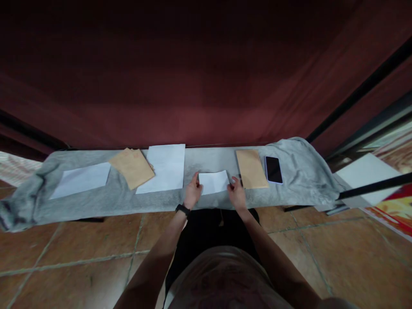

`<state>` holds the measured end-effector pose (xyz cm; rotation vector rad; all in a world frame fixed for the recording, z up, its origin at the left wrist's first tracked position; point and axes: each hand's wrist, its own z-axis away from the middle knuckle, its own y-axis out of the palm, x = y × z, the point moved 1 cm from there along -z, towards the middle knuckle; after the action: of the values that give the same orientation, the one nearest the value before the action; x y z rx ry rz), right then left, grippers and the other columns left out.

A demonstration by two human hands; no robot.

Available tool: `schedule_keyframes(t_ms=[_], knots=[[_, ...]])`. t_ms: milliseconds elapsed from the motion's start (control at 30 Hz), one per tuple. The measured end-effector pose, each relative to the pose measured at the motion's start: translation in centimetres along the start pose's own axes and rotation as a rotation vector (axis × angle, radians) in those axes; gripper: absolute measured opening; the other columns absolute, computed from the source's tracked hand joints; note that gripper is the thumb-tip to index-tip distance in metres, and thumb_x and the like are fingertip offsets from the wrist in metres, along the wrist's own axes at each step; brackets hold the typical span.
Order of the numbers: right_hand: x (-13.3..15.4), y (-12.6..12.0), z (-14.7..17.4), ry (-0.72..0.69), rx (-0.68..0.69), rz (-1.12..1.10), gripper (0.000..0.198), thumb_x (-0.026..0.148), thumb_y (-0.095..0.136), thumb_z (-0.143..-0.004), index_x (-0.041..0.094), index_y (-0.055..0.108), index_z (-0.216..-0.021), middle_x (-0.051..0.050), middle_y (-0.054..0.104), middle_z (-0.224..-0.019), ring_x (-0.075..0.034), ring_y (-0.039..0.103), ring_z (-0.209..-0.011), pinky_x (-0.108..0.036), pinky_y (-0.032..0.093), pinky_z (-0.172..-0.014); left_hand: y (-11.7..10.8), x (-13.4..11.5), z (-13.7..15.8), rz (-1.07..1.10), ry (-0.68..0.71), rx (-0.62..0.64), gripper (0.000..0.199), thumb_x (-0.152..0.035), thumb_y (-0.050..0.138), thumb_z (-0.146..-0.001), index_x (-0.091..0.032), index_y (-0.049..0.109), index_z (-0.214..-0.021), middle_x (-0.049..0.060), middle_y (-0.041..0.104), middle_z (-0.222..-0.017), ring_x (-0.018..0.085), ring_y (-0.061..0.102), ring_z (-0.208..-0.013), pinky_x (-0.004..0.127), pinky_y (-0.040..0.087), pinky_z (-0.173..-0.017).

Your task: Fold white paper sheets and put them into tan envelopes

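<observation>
A small folded white paper (213,182) lies on the grey cloth (209,161) straight ahead of me. My left hand (193,192), with a black band at the wrist, pinches the paper's left edge. My right hand (236,192) holds its right edge. Just right of that hand lies a brown envelope (251,168), and beside it a black phone (273,169) face up. To the left lie a larger white sheet (165,168), a stack of brown envelopes (131,168) and another white sheet (82,179).
The grey cloth covers a low narrow bench in front of a dark red curtain (193,77). Brown floor tiles (80,253) lie below. A white board (367,176) and a black bar (373,187) are at the far right.
</observation>
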<state>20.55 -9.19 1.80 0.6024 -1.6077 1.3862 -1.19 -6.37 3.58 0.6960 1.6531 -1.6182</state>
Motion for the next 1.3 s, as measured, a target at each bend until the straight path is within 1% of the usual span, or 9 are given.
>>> schedule_keyframes(t_ms=[133,267,433,567,700,833,1000,1133,1300], knots=[[0.4,0.1,0.9,-0.140,0.033,0.469,0.045,0.022,0.051,-0.095,0.021,0.050,-0.140,-0.010,0.073,-0.113,-0.022,0.071,-0.096,-0.029,0.053,-0.081,0.2,-0.5,0.3,-0.225,0.081,-0.026,0.061,-0.004,0.053,-0.084,-0.022,0.053,-0.142,0.007,0.068,-0.118,0.019,0.068,-0.101,0.031,0.053,-0.095],[0.7,0.3,1.2,-0.233,0.052,0.634,0.038,0.021,0.049,-0.098,0.019,0.054,-0.136,-0.011,0.070,-0.120,-0.021,0.067,-0.105,-0.027,0.050,-0.087,1.0,-0.9,1.4,-0.434,0.187,-0.079,0.057,-0.004,0.049,-0.088,-0.021,0.052,-0.142,0.012,0.054,-0.143,0.023,0.059,-0.123,0.036,0.046,-0.108],[0.7,0.5,1.4,-0.265,0.076,0.657,0.033,0.020,0.047,-0.100,0.019,0.058,-0.131,-0.012,0.068,-0.119,-0.022,0.065,-0.106,-0.030,0.048,-0.090,4.2,-1.7,2.9,-0.573,0.399,0.027,0.049,-0.026,0.047,-0.099,-0.016,0.047,-0.147,0.014,0.038,-0.159,0.029,0.034,-0.148,0.047,0.030,-0.120],[0.6,0.2,1.4,-0.289,0.065,0.598,0.034,0.021,0.044,-0.099,0.015,0.063,-0.127,-0.017,0.067,-0.117,-0.029,0.061,-0.109,-0.040,0.046,-0.096,6.0,-1.8,3.4,-0.562,0.393,0.067,0.053,-0.035,0.044,-0.101,-0.017,0.043,-0.151,0.014,0.031,-0.163,0.031,0.025,-0.152,0.052,0.019,-0.124],[1.0,0.9,0.9,-0.391,0.097,0.446,0.037,0.024,0.045,-0.099,0.014,0.063,-0.129,-0.018,0.064,-0.129,-0.031,0.056,-0.122,-0.048,0.042,-0.108,6.0,-1.5,3.2,-0.549,0.408,0.100,0.055,-0.032,0.043,-0.100,-0.023,0.040,-0.154,0.009,0.028,-0.165,0.029,0.021,-0.153,0.053,0.015,-0.125],[1.8,3.3,0.3,-0.540,0.228,0.319,0.044,0.030,0.036,-0.103,0.014,0.056,-0.140,-0.014,0.056,-0.145,-0.025,0.049,-0.136,-0.044,0.036,-0.117,5.7,-1.3,3.1,-0.619,0.441,0.158,0.058,-0.023,0.042,-0.097,-0.016,0.038,-0.154,0.012,0.026,-0.165,0.027,0.018,-0.154,0.050,0.015,-0.125],[1.5,4.7,0.0,-0.596,0.241,0.438,0.051,0.032,0.034,-0.105,0.009,0.044,-0.150,-0.017,0.042,-0.156,-0.025,0.036,-0.148,-0.047,0.026,-0.123,5.8,-0.9,2.9,-0.640,0.426,0.142,0.061,-0.017,0.035,-0.097,-0.010,0.030,-0.157,0.013,0.029,-0.164,0.024,0.017,-0.154,0.047,0.016,-0.126],[0.8,3.9,-0.2,-0.624,0.215,0.534,0.051,0.031,0.038,-0.105,0.012,0.040,-0.152,-0.016,0.039,-0.158,-0.026,0.033,-0.149,-0.049,0.025,-0.123,5.4,-0.4,2.5,-0.612,0.400,0.098,0.058,-0.021,0.030,-0.099,-0.005,0.030,-0.156,0.015,0.028,-0.163,0.024,0.018,-0.154,0.046,0.016,-0.126],[0.2,3.4,-0.6,-0.635,0.176,0.597,0.055,0.031,0.043,-0.103,0.010,0.037,-0.154,-0.018,0.037,-0.158,-0.028,0.033,-0.149,-0.052,0.028,-0.121,4.7,0.0,2.1,-0.573,0.326,0.047,0.060,-0.033,0.034,-0.102,-0.007,0.030,-0.156,0.016,0.027,-0.163,0.026,0.019,-0.154,0.048,0.016,-0.126]])
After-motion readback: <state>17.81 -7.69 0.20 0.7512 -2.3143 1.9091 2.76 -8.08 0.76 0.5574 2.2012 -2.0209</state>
